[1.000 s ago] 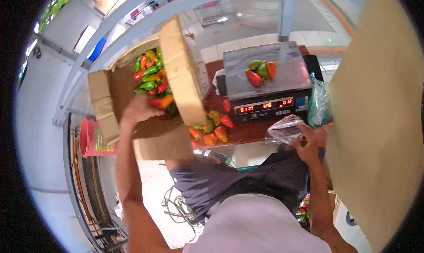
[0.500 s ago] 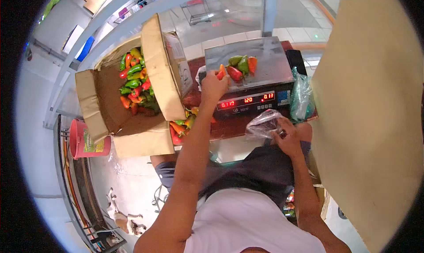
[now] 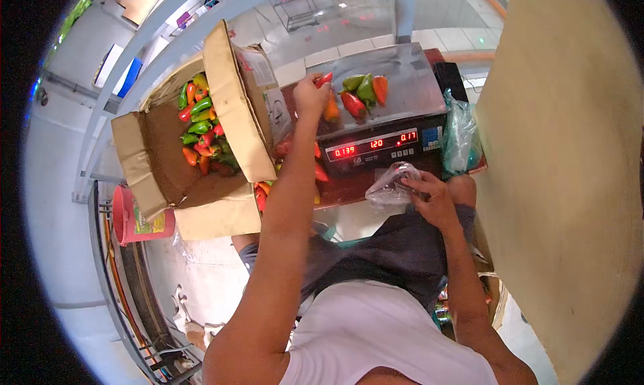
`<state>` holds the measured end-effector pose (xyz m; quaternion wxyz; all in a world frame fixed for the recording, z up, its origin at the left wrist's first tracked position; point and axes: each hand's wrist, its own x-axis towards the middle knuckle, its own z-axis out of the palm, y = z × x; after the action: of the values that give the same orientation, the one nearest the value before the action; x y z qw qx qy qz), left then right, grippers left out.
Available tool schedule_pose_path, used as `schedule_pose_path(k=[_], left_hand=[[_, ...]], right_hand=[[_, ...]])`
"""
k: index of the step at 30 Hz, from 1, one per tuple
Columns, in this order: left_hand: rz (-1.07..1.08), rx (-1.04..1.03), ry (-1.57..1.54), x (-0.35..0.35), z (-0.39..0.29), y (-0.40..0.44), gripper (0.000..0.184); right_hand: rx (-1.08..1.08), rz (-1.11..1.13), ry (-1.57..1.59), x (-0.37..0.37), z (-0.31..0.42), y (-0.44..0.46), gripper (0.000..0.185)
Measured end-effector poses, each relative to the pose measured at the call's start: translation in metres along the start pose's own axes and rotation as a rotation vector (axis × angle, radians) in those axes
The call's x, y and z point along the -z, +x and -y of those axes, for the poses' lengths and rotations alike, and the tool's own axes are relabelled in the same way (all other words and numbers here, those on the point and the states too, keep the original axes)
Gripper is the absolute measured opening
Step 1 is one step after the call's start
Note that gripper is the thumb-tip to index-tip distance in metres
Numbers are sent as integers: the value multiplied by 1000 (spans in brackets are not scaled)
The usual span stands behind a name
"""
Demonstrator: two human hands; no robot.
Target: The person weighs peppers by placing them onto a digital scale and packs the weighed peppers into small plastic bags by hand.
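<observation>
My left hand [image 3: 312, 96] is closed on a red pepper [image 3: 325, 80] at the left side of the scale's metal pan [image 3: 396, 63]. Beside it on the pan lie an orange pepper [image 3: 331, 108], a larger red pepper [image 3: 353, 104], green peppers [image 3: 365, 88] and another orange pepper [image 3: 380, 89]. Red digits glow on the scale's front panel [image 3: 376, 147], reading 0.139, 1.20 and 0.17. In front of the scale, my right hand [image 3: 433, 198] grips a clear plastic bag [image 3: 389, 187], with a small dark thing partly hidden in the fingers.
An open cardboard box [image 3: 241, 130] of mixed peppers [image 3: 204, 126] stands on the left. More peppers [image 3: 261, 194] lie under my left forearm. Right of the scale hangs a bundle of green plastic bags [image 3: 458, 140]. A large tan board [image 3: 563, 150] borders the right; a pink bucket [image 3: 134, 217] stands low left.
The orange pepper from my left hand now rests on the pan, and that hand holds a red one farther up and left. The scale reading rose from 0.117 to 0.139.
</observation>
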<state>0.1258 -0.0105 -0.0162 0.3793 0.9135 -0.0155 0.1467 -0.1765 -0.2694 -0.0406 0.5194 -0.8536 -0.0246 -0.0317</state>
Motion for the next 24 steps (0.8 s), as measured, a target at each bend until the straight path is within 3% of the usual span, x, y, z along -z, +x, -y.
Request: schedule_pose_path(k=[16,19,22,24], left_hand=[[61,-12,102,15,-5,6,45],[127,3,98,18,-5,9,55],[233,-118,536,6,-5,4,64],[330,-1,408,7,-5,10,66]], right_hand=[[-14,8,20,1,7,3,40],[0,16,24,1,4,4,42],[29,1,-68,0,-2,3,46],[17,21,-122,-4,-2,4,50]])
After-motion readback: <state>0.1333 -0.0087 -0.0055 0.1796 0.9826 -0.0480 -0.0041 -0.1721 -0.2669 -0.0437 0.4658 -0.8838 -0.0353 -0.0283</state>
